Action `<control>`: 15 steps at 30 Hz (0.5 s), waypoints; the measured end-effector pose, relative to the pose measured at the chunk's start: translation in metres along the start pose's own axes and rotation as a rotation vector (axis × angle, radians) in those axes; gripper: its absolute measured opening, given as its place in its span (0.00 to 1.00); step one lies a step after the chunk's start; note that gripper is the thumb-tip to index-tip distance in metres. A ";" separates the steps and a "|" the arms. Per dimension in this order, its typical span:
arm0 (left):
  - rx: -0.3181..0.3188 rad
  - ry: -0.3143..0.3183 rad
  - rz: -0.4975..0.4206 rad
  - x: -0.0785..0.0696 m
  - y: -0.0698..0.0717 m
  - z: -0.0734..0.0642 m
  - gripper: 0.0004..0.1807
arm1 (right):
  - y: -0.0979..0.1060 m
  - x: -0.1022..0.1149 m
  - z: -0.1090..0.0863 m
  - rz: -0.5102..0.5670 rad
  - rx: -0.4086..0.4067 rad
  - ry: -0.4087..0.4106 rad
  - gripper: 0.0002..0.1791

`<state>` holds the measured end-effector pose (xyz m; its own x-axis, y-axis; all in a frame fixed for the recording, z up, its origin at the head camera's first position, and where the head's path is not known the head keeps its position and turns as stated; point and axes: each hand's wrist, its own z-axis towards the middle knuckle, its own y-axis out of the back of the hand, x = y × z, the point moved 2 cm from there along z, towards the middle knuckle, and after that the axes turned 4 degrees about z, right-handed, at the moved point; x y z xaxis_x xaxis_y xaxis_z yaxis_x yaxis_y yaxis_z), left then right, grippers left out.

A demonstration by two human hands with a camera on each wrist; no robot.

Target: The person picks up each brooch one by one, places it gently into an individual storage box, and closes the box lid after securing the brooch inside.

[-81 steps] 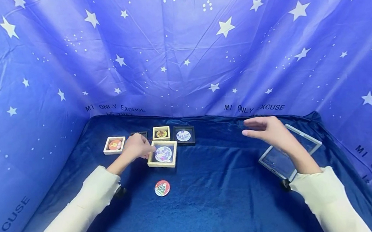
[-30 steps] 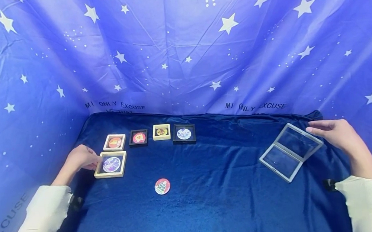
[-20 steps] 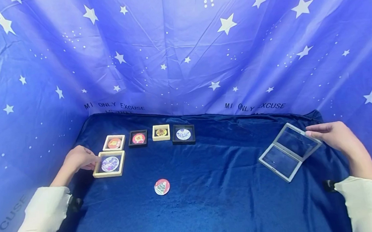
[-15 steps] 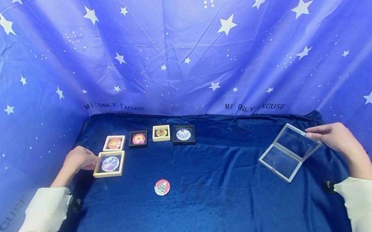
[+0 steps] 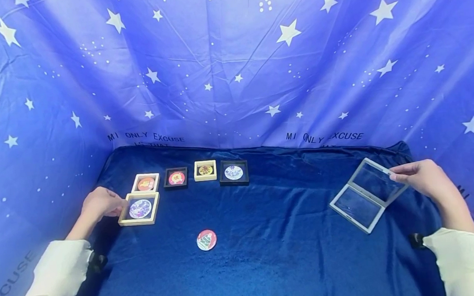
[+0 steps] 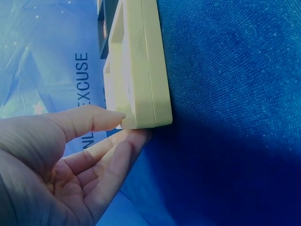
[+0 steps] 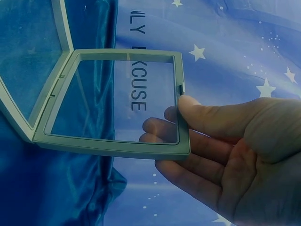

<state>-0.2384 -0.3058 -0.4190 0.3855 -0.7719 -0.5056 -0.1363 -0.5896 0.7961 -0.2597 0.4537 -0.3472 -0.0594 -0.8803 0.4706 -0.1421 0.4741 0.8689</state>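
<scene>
At the left of the head view, my left hand (image 5: 102, 202) pinches the near-left side of a cream display frame (image 5: 123, 223) that holds a round purple-and-white badge (image 5: 140, 208). Thumb and fingers meet that frame (image 6: 143, 70) at its corner in the left wrist view. On the right lies an unfolded display case (image 5: 340, 210) with a pale grey border and two clear panes joined by a hinge. My right hand (image 5: 424, 177) holds the outer edge of its raised half, thumb on the inner rim by the clasp and fingers behind, as the right wrist view shows.
A row of small frames with badges stands at the back: a white one (image 5: 135, 190), a black one (image 5: 176, 186), a cream one (image 5: 197, 177) and a larger black one (image 5: 234, 182). A red-and-white Christmas-tree badge (image 5: 207, 240) lies loose on the dark blue cloth (image 5: 266, 269).
My left hand has carried the cream frame from the middle to the left, just before the white frame. My right hand has moved right and taken hold of the display case's edge.
</scene>
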 end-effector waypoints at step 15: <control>-0.024 -0.010 0.019 0.001 -0.001 0.003 0.10 | -0.005 -0.002 0.001 -0.008 -0.040 -0.003 0.29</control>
<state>-0.2404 -0.3063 -0.4214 0.3737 -0.7854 -0.4935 -0.1215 -0.5689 0.8134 -0.2600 0.4528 -0.3528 -0.0618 -0.8843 0.4628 -0.1030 0.4669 0.8783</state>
